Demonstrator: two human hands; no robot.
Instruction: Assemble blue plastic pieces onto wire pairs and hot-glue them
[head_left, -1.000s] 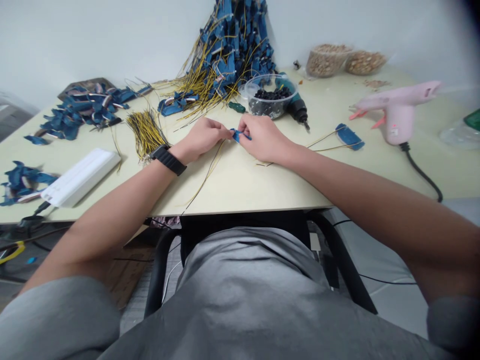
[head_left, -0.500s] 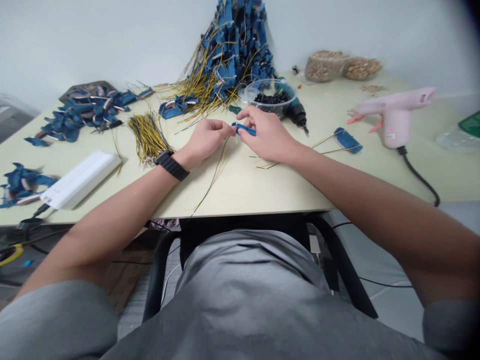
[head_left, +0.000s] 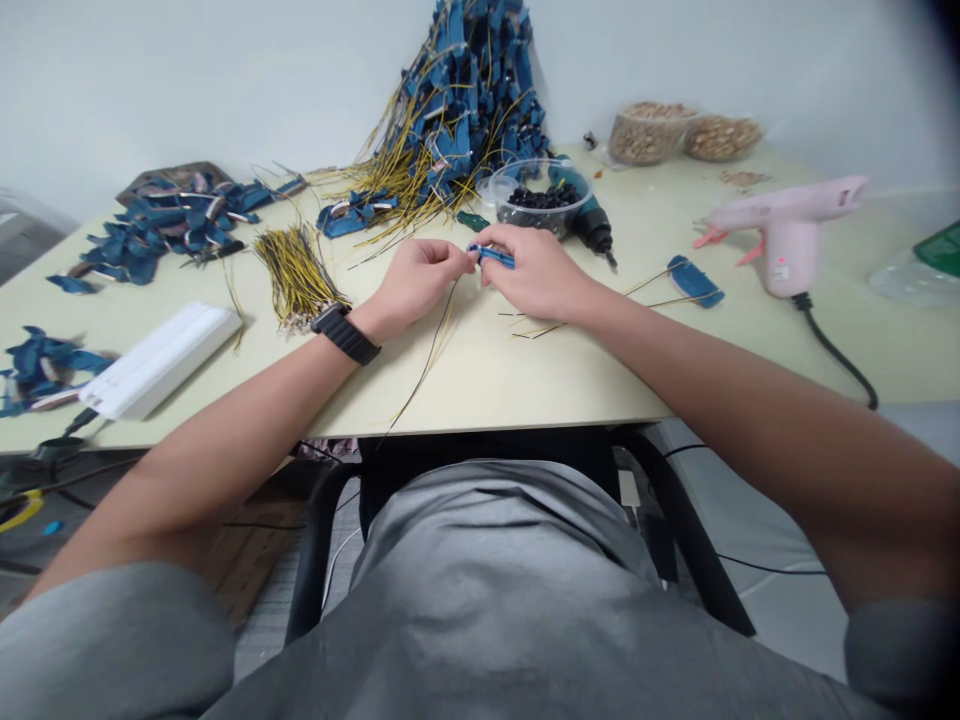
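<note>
My right hand (head_left: pixel 534 268) is closed round a small blue strip-like piece (head_left: pixel 496 257) above the table. Its far end lies at the fingertips of my left hand (head_left: pixel 420 280). That hand is pinched, and a thin black and yellow wire pair (head_left: pixel 429 362) hangs from its fingers towards the table's front edge. Where the wires meet the blue piece is too small to make out. To the right of my right hand lies another blue piece (head_left: pixel 696 281) with two wires attached. A bundle of yellow and black wires (head_left: pixel 294 275) lies left of my left hand.
Beyond my hands stand a clear tub (head_left: pixel 551 205) of small black parts, a power drill (head_left: pixel 595 228) and a tall heap of wired blue pieces (head_left: pixel 480 100). A pink glue gun (head_left: pixel 793 225) is at right. More blue pieces (head_left: pixel 161 215) and a white power box (head_left: pixel 161 360) are at left.
The right hand's fingers have closed in over the blue piece, which has turned slightly. My left hand keeps its pinch in nearly the same place.
</note>
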